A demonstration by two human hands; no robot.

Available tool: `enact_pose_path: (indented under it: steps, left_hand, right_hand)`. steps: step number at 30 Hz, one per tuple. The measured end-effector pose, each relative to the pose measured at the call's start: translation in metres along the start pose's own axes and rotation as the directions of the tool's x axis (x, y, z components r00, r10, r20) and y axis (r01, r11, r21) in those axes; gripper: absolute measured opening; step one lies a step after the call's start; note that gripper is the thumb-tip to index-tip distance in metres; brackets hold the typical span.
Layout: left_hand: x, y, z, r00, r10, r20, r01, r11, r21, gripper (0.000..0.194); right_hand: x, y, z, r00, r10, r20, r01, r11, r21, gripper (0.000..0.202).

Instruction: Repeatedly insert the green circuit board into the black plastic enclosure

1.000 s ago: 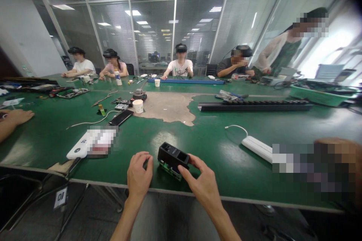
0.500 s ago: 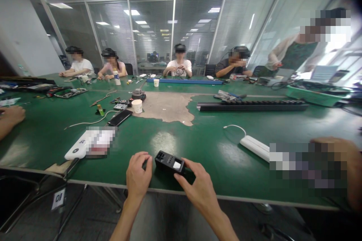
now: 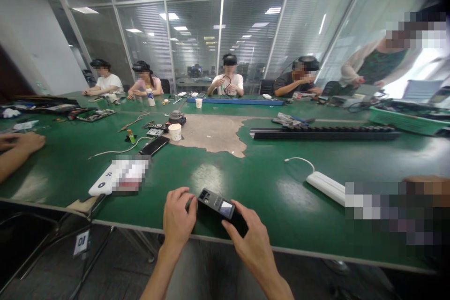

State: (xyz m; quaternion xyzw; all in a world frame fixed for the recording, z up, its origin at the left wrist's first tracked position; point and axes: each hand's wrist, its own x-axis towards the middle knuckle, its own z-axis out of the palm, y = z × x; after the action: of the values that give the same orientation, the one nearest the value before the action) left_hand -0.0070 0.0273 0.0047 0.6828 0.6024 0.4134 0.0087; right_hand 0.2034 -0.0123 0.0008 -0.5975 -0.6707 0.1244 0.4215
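Observation:
A small black box-shaped device (image 3: 216, 204) with a bright little screen and a row of buttons lies at a slant by the near table edge. My right hand (image 3: 251, 232) grips its right end between thumb and fingers. Beside the left end is my left hand (image 3: 179, 215), its fingers loosely bent and the thumb apart from them; I see nothing in it. Whether its fingertips touch the device I cannot tell. The device's underside is hidden.
The green table (image 3: 168, 215) has a worn bare patch. A white power bank (image 3: 108, 176), phone (image 3: 154, 146), paper cup (image 3: 175, 132) and white cabled bar (image 3: 325, 187) lie around. A black rail (image 3: 323, 135) and green basket (image 3: 404, 122) stand beyond. Several people sit around; one stands.
The whole view has shifted, so things sit slightly further right. The device's top and screen face me a little more. My right hand still grips it; my left stays at its left end.

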Motion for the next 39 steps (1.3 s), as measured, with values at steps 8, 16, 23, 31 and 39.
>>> enact_pose_path:
  steps: [8,16,23,31,39]
  left_hand:
    - [0.0,-0.001,-0.001,0.998,-0.02,-0.053,0.019,1.0,-0.019,0.016]
    - [-0.001,-0.001,0.0,0.998,-0.026,-0.06,0.023,0.999,-0.045,0.016]
    - [-0.002,-0.002,0.001,0.997,-0.032,-0.063,0.029,0.998,-0.06,0.016]
    - [-0.002,-0.002,0.001,0.998,-0.042,-0.041,0.04,0.998,-0.046,0.017]
    - [-0.001,-0.001,0.0,0.998,-0.043,-0.047,0.04,0.998,-0.054,0.019]
  right_hand:
    - [-0.006,-0.006,0.011,0.997,0.017,-0.076,-0.017,1.0,-0.001,0.042]
    - [0.005,-0.024,-0.003,0.992,0.11,-0.053,-0.105,0.99,0.091,0.04]
    - [0.033,-0.02,-0.02,0.974,0.201,-0.106,-0.162,0.942,0.295,0.048]
    - [0.045,0.021,0.001,0.983,0.167,-0.07,-0.154,0.975,0.157,0.051]
    - [0.047,0.028,0.007,0.994,0.097,-0.055,-0.095,0.995,0.029,0.049]
